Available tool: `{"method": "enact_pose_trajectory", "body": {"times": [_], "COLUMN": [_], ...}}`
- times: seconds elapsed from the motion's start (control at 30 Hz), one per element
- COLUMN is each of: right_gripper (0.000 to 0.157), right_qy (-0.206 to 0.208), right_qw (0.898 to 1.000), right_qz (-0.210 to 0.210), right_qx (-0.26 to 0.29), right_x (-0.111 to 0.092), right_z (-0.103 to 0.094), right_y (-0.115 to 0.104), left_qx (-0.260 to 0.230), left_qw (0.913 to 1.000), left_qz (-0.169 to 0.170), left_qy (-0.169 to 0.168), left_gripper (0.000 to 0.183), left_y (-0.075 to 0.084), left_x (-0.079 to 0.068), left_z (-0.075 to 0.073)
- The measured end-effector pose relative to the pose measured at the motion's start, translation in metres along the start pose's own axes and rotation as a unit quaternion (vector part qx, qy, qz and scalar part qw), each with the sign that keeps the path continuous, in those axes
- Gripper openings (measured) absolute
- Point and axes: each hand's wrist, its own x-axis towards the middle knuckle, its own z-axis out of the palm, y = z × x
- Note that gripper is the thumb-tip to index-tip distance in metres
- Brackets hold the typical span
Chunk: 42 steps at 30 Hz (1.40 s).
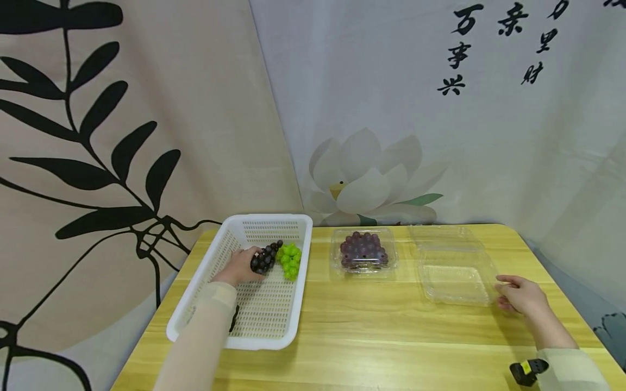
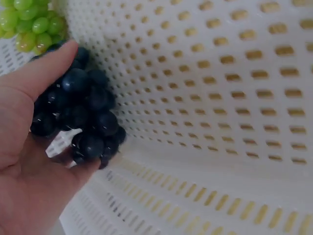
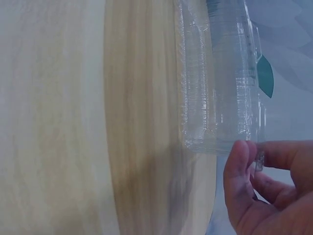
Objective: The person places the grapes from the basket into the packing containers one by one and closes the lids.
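Presently, your left hand point(image 1: 238, 268) curls round black grapes point(image 1: 264, 259) in the white basket point(image 1: 259, 317); your right hand point(image 1: 524, 296) pinches the clear box point(image 1: 452, 278). Both containers occupy a wooden table point(image 1: 371, 336) against printed cloth point(image 1: 371, 81).

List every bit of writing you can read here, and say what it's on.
"万事兴": column of characters on the pale cloth.
"亲": lone character on the same cloth.
"里财": characters farther right, same cloth; the character above and the corner mark are cut off.
Yellow patch on the black wrist device: too small to read.
Open clear box, white basket: no legible lettering.
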Motion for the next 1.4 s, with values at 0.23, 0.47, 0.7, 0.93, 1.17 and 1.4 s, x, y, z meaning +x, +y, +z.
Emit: {"method": "enact_pose_trajectory", "body": {"times": [0.23, 0.47, 0.7, 0.93, 1.17, 1.4], "right_gripper": [0.051, 0.051, 0.053, 0.053, 0.052, 0.054], "right_qy": [0.005, -0.002, -0.002, -0.004, -0.003, -0.010], "right_qw": [1.000, 1.000, 1.000, 1.000, 1.000, 1.000], "right_qz": [-0.003, -0.011, -0.016, -0.015, -0.016, -0.015], "right_qx": [-0.003, -0.011, -0.013, -0.007, -0.006, -0.003], "right_x": [-0.004, -0.004, -0.005, -0.005, -0.006, -0.007], "right_z": [0.000, 0.002, 0.004, 0.005, 0.006, 0.005], "right_y": [-0.003, 0.000, -0.001, 0.000, -0.002, -0.004], "left_qx": [0.005, 0.047, -0.023, -0.019, -0.004, -0.006], "left_qw": [0.9994, 0.9969, 0.9983, 0.9985, 0.9980, 0.9964], "left_qz": [0.026, 0.034, 0.025, 0.028, 0.032, 0.047], "left_qy": [0.023, 0.054, 0.047, 0.043, 0.054, 0.070], "left_gripper": [0.071, 0.069, 0.061, 0.058, 0.046, 0.034], "left_y": [-0.005, -0.005, -0.006, -0.006, -0.001, 0.000], "left_x": [-0.003, -0.004, -0.004, -0.005, -0.009, -0.010], "left_z": [0.000, 0.000, 0.002, 0.001, -0.006, -0.011]}}
